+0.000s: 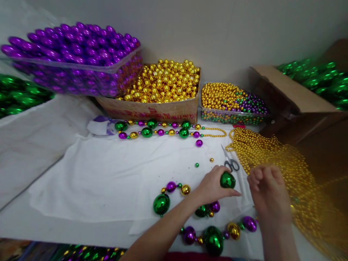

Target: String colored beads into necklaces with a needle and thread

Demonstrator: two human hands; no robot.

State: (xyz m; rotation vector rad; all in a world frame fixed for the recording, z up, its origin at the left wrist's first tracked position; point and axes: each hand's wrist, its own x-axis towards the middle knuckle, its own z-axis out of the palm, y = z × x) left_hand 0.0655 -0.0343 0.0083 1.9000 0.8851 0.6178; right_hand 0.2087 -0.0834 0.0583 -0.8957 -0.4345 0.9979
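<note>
In the view from the head, I stood looking down on a worktable spread with white cloth point(95, 177). Right of centre, the left hand point(210, 185) pinched a large green bead point(227, 180) between its fingers, above, and its thumb, stretched out below. At the lower right, the right hand point(268, 186) was loosely curled and blurred; I could not tell whether it had hold of anything. It was beside a heap of gold bead strings point(277, 156) that spilled down the right side of the frame. Along the bottom centre, around and beneath the left forearm, lay a chunky strand point(213, 241) of green, purple and gold beads, partly hidden, so I could not tell whether it was all one piece. Just above the left hand rested dark-handled scissors point(231, 164), with a small gold bead point(211, 160) and a small green bead point(197, 165) to their left and a purple bead point(199, 143) higher up. Across the upper middle a doubled necklace point(146, 132) was laid out, ending in fine gold beading. Behind it stood a cardboard box point(152, 111) heaped with gold beads, flanked by a clear tub point(108, 68) of purple ones at upper left and a shallow tub point(233, 114) of tiny mixed ones. Shiny green beads point(326, 83) filled a carton point(288, 87) at upper right.
</note>
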